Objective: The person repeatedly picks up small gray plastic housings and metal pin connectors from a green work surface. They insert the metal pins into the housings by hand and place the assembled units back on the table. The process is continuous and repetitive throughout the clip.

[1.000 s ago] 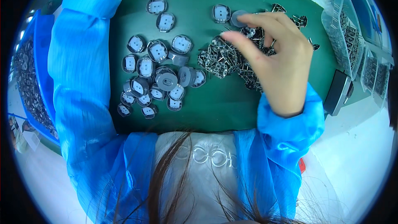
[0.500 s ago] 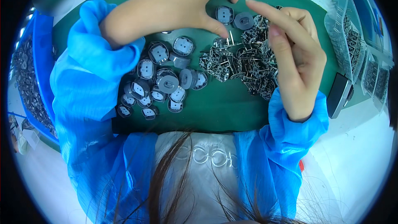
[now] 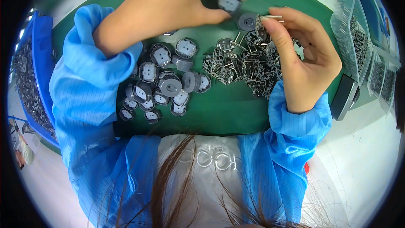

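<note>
My left hand (image 3: 181, 6) closes its thumb and fingers round a dark grey round housing with a white face (image 3: 230, 2), slightly blurred, at the far middle of the green mat. To its right, my right hand (image 3: 310, 55) pinches a small dark metal part with long pins (image 3: 262, 24) between thumb and forefinger, its pins pointing right. Below that hand lies a heap of similar pinned metal parts (image 3: 236, 63). Another grey housing (image 3: 248, 21) rests face down between the two hands. A loose group of grey housings (image 3: 171, 84), several showing white faces, lies left of the heap.
A blue bin (image 3: 44, 80) full of small dark parts stands at the left edge. On the right are a clear plastic tray (image 3: 337, 21) of metal parts, a second clear container (image 3: 382, 80) and a black flat device (image 3: 345, 97). The green mat (image 3: 219, 114) covers the worktop.
My left hand has taken hold of a housing and lifted it off the mat. My right hand, previously without a visible part, now pinches a pinned metal part.
</note>
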Motion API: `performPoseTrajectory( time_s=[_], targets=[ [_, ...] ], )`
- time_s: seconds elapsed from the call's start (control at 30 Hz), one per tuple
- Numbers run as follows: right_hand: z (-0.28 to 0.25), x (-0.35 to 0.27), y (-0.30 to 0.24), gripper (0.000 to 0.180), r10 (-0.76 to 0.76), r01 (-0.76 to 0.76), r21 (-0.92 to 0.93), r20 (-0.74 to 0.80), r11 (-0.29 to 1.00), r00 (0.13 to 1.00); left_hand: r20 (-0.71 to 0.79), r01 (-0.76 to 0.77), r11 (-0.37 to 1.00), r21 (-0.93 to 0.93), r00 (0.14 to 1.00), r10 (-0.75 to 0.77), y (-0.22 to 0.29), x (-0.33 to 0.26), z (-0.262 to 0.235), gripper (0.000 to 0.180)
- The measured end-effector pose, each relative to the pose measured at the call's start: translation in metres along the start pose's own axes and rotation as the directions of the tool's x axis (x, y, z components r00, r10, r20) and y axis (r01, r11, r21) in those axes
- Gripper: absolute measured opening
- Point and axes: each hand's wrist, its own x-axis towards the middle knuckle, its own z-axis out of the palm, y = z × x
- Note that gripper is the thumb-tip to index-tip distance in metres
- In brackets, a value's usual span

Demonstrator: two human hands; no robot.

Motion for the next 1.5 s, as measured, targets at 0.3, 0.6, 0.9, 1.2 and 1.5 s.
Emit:
performPoseTrajectory(
  time_s=[0.3, 0.6, 0.9, 1.2, 1.5],
  targets=[
    [0.006, -0.003, 0.01, 0.018, -0.293, 0.284, -0.166, -0.032, 0.944, 0.956, 0.05, 0.13, 0.967, -0.219, 0.991, -0.122, 0.037, -0.011, -0.001, 0.032],
    [0.013, -0.004, 0.004, 0.02, -0.432, 0.356, -0.414, -0.103, 0.837, 0.896, 0.125, 0.354, 0.777, -0.521, 0.932, -0.34, 0.049, -0.006, 0.001, 0.031],
    [0.024, 0.0, 0.007, 0.03, -0.068, 0.077, 0.099, -0.093, 0.992, 0.993, 0.15, 0.384, 0.662, -0.644, 0.912, -0.382, 0.033, -0.003, 0.004, 0.028],
    [0.009, -0.001, 0.025, 0.023, 0.01, -0.017, 0.086, 0.083, 0.996, 0.997, -0.003, 0.211, 0.887, -0.411, 0.972, -0.233, 0.027, 0.005, -0.004, 0.021],
    [0.004, -0.013, 0.002, 0.012, 0.035, 0.087, -0.431, 0.267, 0.898, 0.963, -0.491, 0.462, 0.826, 0.322, 0.828, -0.271, -0.094, 0.023, -0.067, 0.022]
  ],
)
